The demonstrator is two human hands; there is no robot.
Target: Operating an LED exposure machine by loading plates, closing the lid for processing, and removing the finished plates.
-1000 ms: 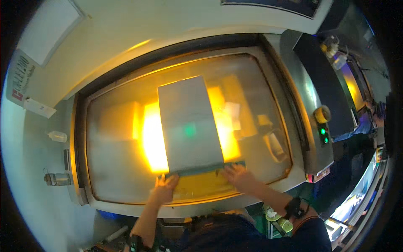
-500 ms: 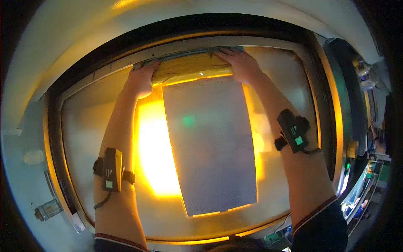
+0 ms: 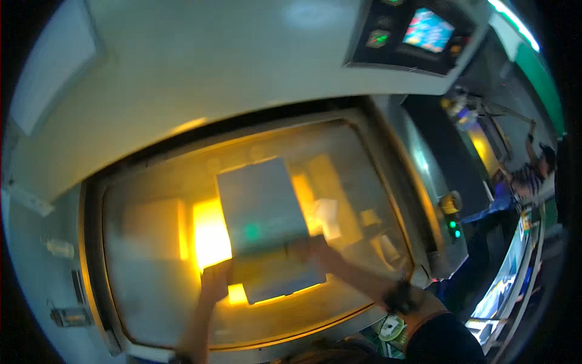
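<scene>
A flat grey-blue rectangular panel (image 3: 259, 194) lies on the glowing glass-like surface (image 3: 145, 291), with yellow light showing round its edges. Across the panel's near part stretches a yellow-green, cloth-like strip (image 3: 267, 266), blurred by motion. My left hand (image 3: 215, 280) is at the strip's left end, just past the panel's left edge. At the other end, over the panel's right side, is my right hand (image 3: 312, 250). Both hands appear closed on the strip, though their fingers are smeared. A small green light spot falls on the panel.
A dark raised frame (image 3: 400, 182) surrounds the lit surface. Pale paper-like pieces (image 3: 327, 218) lie right of the panel. Beyond stands a light-coloured housing with a screen (image 3: 428, 30). Another person (image 3: 527, 179) is at far right. A green-and-white reel (image 3: 391, 327) sits near my right forearm.
Both hands have drawn the strip from the far frame edge toward me, over the panel's near part. The view has swung up and right, bringing in the screen and the other person.
</scene>
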